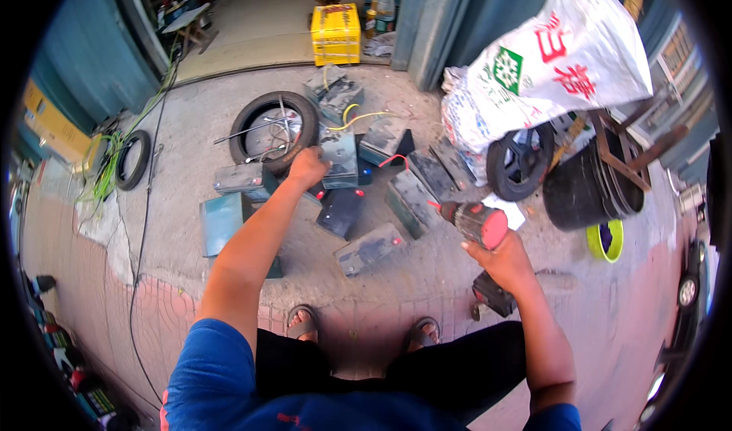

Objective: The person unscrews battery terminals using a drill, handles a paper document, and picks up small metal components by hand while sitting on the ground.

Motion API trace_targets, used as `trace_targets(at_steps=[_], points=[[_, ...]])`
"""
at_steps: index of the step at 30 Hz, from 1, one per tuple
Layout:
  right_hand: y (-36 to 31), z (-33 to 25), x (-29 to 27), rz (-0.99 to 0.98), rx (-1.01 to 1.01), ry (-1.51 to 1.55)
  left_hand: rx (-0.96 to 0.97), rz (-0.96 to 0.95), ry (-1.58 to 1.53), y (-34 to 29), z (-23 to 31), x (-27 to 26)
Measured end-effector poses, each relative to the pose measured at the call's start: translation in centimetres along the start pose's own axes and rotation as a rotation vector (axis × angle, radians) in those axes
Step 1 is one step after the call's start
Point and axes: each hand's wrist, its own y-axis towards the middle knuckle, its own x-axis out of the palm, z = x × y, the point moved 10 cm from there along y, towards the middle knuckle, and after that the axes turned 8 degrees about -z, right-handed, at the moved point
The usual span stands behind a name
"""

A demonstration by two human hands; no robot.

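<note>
In my right hand is a cordless drill, its front end pointing left over the batteries and its battery pack below my fist. My left hand reaches forward with fingers curled at the left edge of a grey-green block-shaped battery; whatever lies inside the fingers is hidden. Around it, several dusty dark batteries lie loosely on the concrete, among them a blue-black one, a grey one and a greenish one. Yellow and red wires stick out between some.
A tyre with metal tools across it lies behind my left hand. To the right stand a large white sack, a small wheel, a black bucket and a lime-green bowl. A yellow box sits by the doorway. A black cable runs along the left.
</note>
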Motion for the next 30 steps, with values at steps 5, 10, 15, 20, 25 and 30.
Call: trace_targets(at_steps=[5, 10, 15, 20, 25, 30], points=[[-0.4, 1.3, -0.3, 0.023, -0.015, -0.006, -0.010, -0.043, 0.138, 0.4, 1.6, 0.8], [-1.3, 2.1, -0.2, 0.034, 0.010, -0.032, -0.156, -0.044, 0.002, 1.2, 1.1, 3.1], [-2.7, -0.3, -0.8, 0.051, -0.020, 0.052, -0.417, 0.078, 0.097, 0.7, 1.8, 4.4], [-2.6, 1.2, -1.2, 0.046, 0.044, -0.026, -0.399, 0.139, 0.133, 0.0, 1.9, 4.5], [-1.3, 3.0, -1.4, 0.054, 0.081, -0.067, -0.160, 0.332, 0.651, -2.3, 9.4, 4.0], [0.4, 4.8, -0.9, 0.090, 0.069, -0.043, 0.391, 0.418, 0.013, -4.4, 15.9, 5.4]])
